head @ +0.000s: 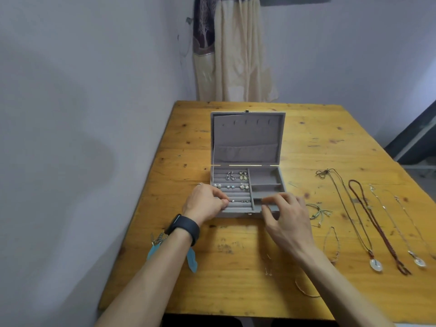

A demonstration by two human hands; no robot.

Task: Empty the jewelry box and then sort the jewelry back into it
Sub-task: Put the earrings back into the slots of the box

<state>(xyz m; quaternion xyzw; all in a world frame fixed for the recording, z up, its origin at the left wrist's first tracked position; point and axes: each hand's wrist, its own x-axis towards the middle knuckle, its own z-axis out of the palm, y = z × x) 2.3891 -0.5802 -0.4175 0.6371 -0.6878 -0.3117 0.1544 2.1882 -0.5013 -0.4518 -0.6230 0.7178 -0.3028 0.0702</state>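
Note:
A grey velvet jewelry box stands open in the middle of the wooden table, lid upright. Several pairs of earrings sit in the ridged rows of its left half; the compartments of its right half look bare. My left hand is over the front left rows, fingertips curled and pinching something small that I cannot make out. My right hand hovers at the front right corner of the box, fingers bent, nothing visible in them.
Several necklaces lie in a row on the right of the table, with bracelets nearer the box. Turquoise feather earrings lie under my left forearm. A ring lies left of the box. A wall runs along the left.

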